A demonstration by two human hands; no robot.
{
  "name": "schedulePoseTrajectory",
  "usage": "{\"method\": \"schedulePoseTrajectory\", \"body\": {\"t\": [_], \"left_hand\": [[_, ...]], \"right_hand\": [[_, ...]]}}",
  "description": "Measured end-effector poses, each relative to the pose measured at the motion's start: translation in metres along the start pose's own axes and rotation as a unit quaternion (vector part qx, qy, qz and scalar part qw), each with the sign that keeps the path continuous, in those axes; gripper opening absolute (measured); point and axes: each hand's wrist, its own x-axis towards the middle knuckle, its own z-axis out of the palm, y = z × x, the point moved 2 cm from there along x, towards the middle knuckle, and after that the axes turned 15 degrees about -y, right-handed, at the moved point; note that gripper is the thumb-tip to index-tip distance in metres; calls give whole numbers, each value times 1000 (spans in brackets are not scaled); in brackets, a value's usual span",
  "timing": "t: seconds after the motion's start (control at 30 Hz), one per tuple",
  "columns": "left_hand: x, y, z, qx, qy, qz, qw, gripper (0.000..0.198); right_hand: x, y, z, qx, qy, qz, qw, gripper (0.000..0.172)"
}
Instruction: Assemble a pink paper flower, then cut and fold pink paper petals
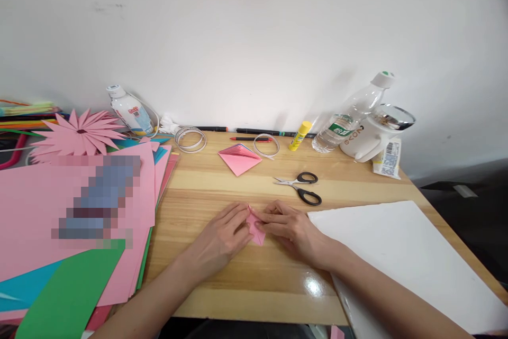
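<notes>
A small folded piece of pink paper [256,229] lies on the wooden table [222,270] between my hands. My left hand [222,236] rests flat beside it, fingertips pressing on its left edge. Fingers of my right hand [288,225] are pinched together on the paper's upper right edge. Most of the paper is hidden under my fingers.
Black-handled scissors [302,186] lie just behind my right hand. Farther back are a folded pink paper stack [239,158], wire rings [190,138], a yellow glue stick [299,135], bottles [349,117] and pens. Coloured paper sheets [71,233] and a pink paper flower [79,133] fill the left; a white sheet [400,254] lies right.
</notes>
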Motion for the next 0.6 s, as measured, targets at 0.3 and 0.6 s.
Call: {"method": "schedulePoseTrajectory", "body": {"t": [0.3, 0.6], "left_hand": [[0, 4, -3, -13, 12, 16, 1000, 21], [0, 6, -4, -13, 2, 10, 1000, 21]], "right_hand": [[0, -1, -2, -8, -20, 0, 1000, 28], [0, 3, 0, 1, -8, -14, 1000, 27]]}}
